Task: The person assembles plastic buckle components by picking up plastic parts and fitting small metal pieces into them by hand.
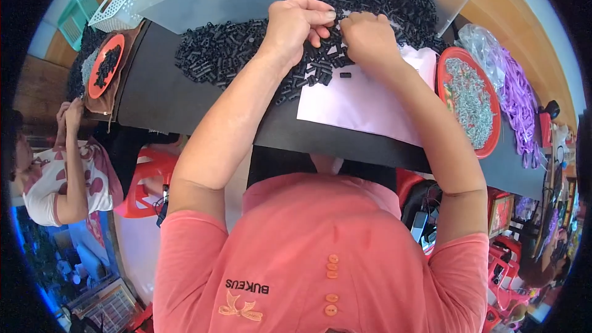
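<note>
My left hand [296, 23] is closed in a pinch, thumb against forefinger, with a small dark piece [337, 18] at its fingertips that looks like one of the black plastic tubes. Close beside it my right hand [372, 40] is curled, fingertips turned toward the left hand's; what they grip is hidden. Both hands are over a heap of short black plastic tubes [216, 55]. Several tubes lie loose on a pale pink cloth [351, 108] below the hands, and a single tube [345, 75] lies apart from them.
Right of the cloth stands a red basin [497, 117] of small silvery metal parts, with purple straps [519, 98] beyond. A translucent bin [216, 3] stands behind the heap. At far left a person [74, 176] sits near a red plate [116, 42] of black pieces.
</note>
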Available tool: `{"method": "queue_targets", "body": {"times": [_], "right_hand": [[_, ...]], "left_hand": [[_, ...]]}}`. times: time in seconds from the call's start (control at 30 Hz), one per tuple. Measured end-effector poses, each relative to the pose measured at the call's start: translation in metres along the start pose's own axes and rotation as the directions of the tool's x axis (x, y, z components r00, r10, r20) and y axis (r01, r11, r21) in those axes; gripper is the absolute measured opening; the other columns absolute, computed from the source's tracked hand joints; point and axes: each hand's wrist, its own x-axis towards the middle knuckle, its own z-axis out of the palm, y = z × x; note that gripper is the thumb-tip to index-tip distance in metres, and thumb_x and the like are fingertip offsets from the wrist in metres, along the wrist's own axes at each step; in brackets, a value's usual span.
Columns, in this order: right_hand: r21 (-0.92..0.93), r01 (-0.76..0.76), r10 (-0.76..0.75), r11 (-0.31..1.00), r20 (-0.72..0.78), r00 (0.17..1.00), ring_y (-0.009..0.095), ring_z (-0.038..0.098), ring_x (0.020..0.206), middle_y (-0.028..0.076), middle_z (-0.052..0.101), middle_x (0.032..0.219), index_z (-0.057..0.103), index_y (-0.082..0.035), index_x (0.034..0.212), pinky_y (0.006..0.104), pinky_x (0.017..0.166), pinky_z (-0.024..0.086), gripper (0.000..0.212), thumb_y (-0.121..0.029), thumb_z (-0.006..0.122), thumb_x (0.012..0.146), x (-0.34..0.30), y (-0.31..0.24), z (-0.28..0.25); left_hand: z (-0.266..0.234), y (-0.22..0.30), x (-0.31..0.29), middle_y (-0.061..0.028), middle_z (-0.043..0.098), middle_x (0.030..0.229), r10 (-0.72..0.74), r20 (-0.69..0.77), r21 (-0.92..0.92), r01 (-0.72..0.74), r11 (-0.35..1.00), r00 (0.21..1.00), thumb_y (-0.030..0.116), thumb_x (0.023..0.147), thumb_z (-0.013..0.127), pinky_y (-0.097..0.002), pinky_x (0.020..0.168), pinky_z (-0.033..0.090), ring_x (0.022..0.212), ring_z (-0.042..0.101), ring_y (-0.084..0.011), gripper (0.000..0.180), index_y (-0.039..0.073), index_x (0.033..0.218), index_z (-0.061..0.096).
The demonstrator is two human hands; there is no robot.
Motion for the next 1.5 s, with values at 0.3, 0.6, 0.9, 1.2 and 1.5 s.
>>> {"method": "queue_targets", "body": {"times": [0.3, 0.6, 0.9, 1.2, 1.5], "right_hand": [[0.938, -0.34, 0.311, 0.062, 0.306, 0.9, 0.009, 0.056, 0.071, 0.004, 0.062, 0.078, 0.06, 0.0, 0.092, 0.0215, 0.063, 0.043, 0.009, -0.007, 0.058, 0.087, -0.01, 0.017, -0.028], [0.975, -0.215, 0.39, 0.048, 0.18, 0.903, 0.009, 0.058, 0.074, 0.004, 0.064, 0.079, 0.064, 0.001, 0.093, 0.0225, 0.068, 0.047, 0.011, -0.003, 0.06, 0.083, -0.014, 0.019, -0.023], [0.924, -0.161, 0.344, 0.347, 0.035, 0.938, 0.01, 0.056, 0.067, 0.005, 0.064, 0.073, 0.066, -0.001, 0.087, 0.0266, 0.061, 0.044, 0.011, -0.007, 0.062, 0.08, -0.017, 0.02, -0.025], [0.836, -0.085, 0.297, 0.543, -0.097, 0.95, 0.021, 0.06, 0.066, 0.011, 0.062, 0.074, 0.066, 0.0, 0.085, 0.0315, 0.06, 0.045, 0.011, -0.007, 0.063, 0.076, -0.021, 0.019, -0.031], [0.861, -0.03, 0.265, 0.508, -0.123, 0.956, 0.021, 0.062, 0.07, 0.01, 0.063, 0.079, 0.067, -0.001, 0.087, 0.0314, 0.063, 0.046, 0.011, -0.007, 0.065, 0.078, -0.022, 0.017, -0.028]], "left_hand": [[0.011, -0.003, -0.006, -0.0097, 0.064, 0.076, 0.029, 0.074, 0.046, -0.033, 0.998, 0.997, 0.003, 0.082, 0.066, -0.022, 0.046, 0.045, 0.059, 0.059, -0.0127, 0.012, -0.005, 0.09, 0.063], [0.019, -0.006, -0.01, -0.0088, 0.064, 0.076, 0.085, 0.112, 0.142, -0.1, 0.985, 0.99, 0.001, 0.083, 0.066, -0.0214, 0.047, 0.047, 0.062, 0.059, -0.0116, 0.012, -0.005, 0.093, 0.064], [0.021, -0.007, -0.013, -0.0049, 0.064, 0.07, 0.141, 0.126, 0.245, -0.169, 0.955, 0.982, 0.001, 0.076, 0.07, -0.021, 0.046, 0.046, 0.059, 0.057, -0.0086, 0.011, -0.001, 0.086, 0.066], [0.024, -0.005, -0.015, -0.0053, 0.064, 0.072, 0.131, 0.138, 0.274, -0.165, 0.947, 0.982, 0.001, 0.077, 0.069, -0.0213, 0.046, 0.046, 0.059, 0.057, -0.009, 0.011, -0.002, 0.087, 0.066], [0.021, -0.003, -0.015, -0.0055, 0.062, 0.071, 0.035, 0.202, 0.248, -0.086, 0.965, 0.979, 0.001, 0.08, 0.068, -0.0211, 0.047, 0.047, 0.058, 0.056, -0.01, 0.011, -0.003, 0.089, 0.066]]}}
